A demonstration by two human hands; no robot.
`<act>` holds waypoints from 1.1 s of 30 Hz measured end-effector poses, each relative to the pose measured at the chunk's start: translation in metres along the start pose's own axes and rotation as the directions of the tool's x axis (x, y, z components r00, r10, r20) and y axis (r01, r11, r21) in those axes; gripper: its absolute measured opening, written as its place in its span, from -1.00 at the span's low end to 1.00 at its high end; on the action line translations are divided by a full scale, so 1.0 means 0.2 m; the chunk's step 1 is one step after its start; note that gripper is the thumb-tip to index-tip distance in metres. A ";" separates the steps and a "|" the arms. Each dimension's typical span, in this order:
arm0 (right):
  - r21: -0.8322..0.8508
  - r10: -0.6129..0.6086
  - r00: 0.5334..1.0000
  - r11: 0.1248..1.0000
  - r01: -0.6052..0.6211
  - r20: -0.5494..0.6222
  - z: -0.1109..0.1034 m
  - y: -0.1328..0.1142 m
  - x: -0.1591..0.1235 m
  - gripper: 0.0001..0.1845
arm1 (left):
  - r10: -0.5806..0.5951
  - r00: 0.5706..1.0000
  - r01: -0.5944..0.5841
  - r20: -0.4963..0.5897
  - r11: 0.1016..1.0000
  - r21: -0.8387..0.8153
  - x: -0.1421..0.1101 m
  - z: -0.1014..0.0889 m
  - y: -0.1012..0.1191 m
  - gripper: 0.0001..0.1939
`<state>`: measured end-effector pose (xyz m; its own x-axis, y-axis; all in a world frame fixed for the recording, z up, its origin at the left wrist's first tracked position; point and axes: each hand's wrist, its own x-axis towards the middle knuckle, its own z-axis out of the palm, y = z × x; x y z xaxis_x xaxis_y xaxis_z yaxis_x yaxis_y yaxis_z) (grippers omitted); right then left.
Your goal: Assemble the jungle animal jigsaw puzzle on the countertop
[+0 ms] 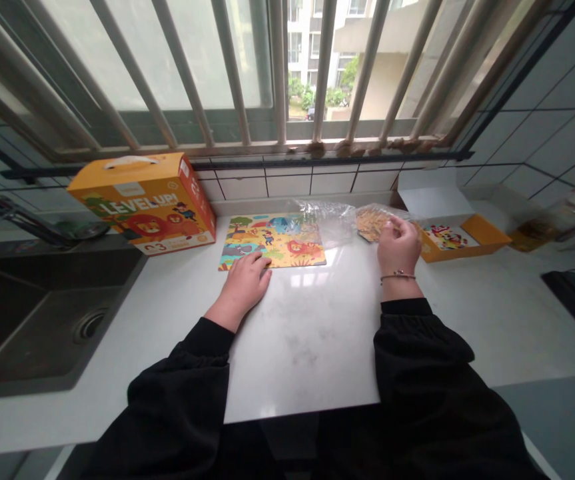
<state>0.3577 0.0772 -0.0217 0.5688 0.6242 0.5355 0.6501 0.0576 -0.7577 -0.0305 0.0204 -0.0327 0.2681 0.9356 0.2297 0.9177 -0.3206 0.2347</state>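
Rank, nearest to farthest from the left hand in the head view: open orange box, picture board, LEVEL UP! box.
1. Picture board: partly under the left hand.
2. LEVEL UP! box: left, farther back.
3. Open orange box: beyond the right hand.

Loose black sleeves [424,380] are gathering into snug cuffs [407,307]; a thin bracelet [400,275] is circling the right wrist [401,289], toward three o'clock.

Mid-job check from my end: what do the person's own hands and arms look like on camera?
The left hand and right hand are ungloved. The left sleeve and right sleeve are black, long and loose, gathered at the cuffs. A thin bracelet circles the right wrist.
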 end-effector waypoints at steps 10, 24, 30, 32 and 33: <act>0.026 -0.176 0.969 0.983 0.183 -0.174 -0.07 -0.08 -0.01 -0.51 | -0.089 0.996 0.088 -0.019 0.996 -0.011 0.03 -0.02 0.15 -0.74; 0.086 -0.279 0.938 0.950 0.301 -0.206 -0.12 -0.17 -0.03 -0.41 | 0.017 0.999 -0.021 -0.027 0.988 -0.151 0.04 0.03 0.16 -0.66; 0.101 -0.317 0.939 0.938 0.331 -0.133 -0.16 -0.20 -0.12 -0.47 | 0.047 0.998 -0.051 -0.039 0.991 -0.122 0.25 0.06 0.25 -0.42; 0.065 -0.349 0.932 0.932 0.356 -0.100 -0.21 -0.21 -0.17 -0.51 | 0.054 0.998 -0.055 -0.019 0.994 -0.098 0.36 0.10 0.28 -0.46; 0.050 -0.360 0.930 0.930 0.364 -0.080 -0.24 -0.21 -0.20 -0.53 | 0.062 0.998 -0.063 -0.009 0.993 -0.096 0.42 0.11 0.30 -0.49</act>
<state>0.3318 0.0125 0.0073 0.3354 0.4972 0.8002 0.7863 0.3200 -0.5285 0.0536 0.0828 -0.0211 0.3216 0.9125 0.2527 0.8666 -0.3912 0.3099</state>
